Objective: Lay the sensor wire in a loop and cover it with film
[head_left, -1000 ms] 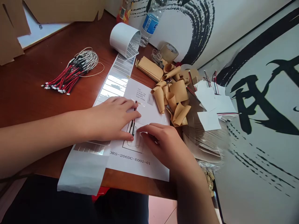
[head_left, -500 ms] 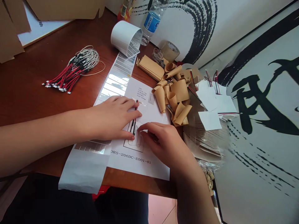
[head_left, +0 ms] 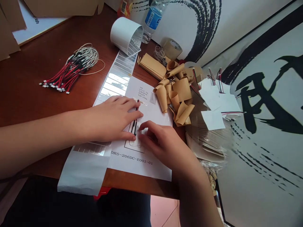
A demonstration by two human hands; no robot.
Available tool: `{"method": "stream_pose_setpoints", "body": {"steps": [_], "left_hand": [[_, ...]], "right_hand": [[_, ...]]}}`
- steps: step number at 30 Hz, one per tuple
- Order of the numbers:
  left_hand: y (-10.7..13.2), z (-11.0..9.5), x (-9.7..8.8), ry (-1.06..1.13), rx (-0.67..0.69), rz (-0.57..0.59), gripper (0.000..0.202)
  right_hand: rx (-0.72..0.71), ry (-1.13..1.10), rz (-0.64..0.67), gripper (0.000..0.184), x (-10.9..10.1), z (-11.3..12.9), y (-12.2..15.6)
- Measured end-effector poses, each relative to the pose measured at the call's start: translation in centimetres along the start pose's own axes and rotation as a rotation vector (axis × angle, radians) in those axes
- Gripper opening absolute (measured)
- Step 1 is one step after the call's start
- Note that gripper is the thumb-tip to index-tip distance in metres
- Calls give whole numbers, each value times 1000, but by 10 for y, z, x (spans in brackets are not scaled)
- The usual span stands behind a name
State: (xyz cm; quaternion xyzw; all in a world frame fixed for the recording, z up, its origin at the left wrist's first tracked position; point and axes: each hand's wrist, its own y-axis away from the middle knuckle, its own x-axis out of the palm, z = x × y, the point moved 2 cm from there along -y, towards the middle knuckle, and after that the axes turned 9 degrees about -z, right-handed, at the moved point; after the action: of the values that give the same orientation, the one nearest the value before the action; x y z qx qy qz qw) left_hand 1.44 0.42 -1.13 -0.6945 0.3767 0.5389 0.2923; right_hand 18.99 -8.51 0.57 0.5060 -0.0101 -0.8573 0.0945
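My left hand [head_left: 119, 116] lies flat with fingers spread, pressing a thin cable [head_left: 135, 125] with black and red leads against the printed white sheet [head_left: 139, 171]. The thumb rests by the cable's lower end, and the fingers cover part of its upper length. Close beside it on the right, my right hand [head_left: 161, 138] is curled, thumb and forefinger nearly together at a fine pale wire [head_left: 134, 145] that loops over the sheet's printed box. The fingertips partly hide that wire. Under my left hand runs a strip of silvery labels [head_left: 115, 83].
A bundle of red, black and white cables [head_left: 73, 69] lies on the left. The label roll [head_left: 121, 33] and a water bottle [head_left: 152, 20] stand behind. Brown paper pieces [head_left: 181, 90], packing tape [head_left: 172, 49] and stacked white cards [head_left: 213, 119] crowd the right, near the wall.
The right thumb and forefinger have shifted slightly left, closer to the cable. My left hand stays flat in place. The whole view has moved a little.
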Motion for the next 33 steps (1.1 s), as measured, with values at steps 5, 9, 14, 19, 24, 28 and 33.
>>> {"method": "stream_pose_setpoints", "body": {"steps": [5, 9, 14, 19, 24, 28, 33], "left_hand": [[-1, 0, 0, -11, 7, -1, 72], [-1, 0, -1, -12, 3, 10, 72], [-1, -1, -1, 0, 3, -1, 71], [-1, 0, 0, 6, 5, -2, 71], [0, 1, 0, 6, 15, -12, 72], [0, 1, 0, 20, 7, -7, 73], [0, 1, -1, 13, 11, -11, 72]], "right_hand": [[-17, -16, -25, 6, 1, -1, -3], [-22, -25, -22, 8, 2, -1, -4], [-21, -29, -24, 8, 2, -2, -3], [-22, -16, -30, 12, 1, -3, -3], [-31, -16, -34, 15, 1, -3, -3], [-31, -19, -31, 14, 1, -3, -3], [-34, -23, -34, 11, 2, -4, -3]]}}
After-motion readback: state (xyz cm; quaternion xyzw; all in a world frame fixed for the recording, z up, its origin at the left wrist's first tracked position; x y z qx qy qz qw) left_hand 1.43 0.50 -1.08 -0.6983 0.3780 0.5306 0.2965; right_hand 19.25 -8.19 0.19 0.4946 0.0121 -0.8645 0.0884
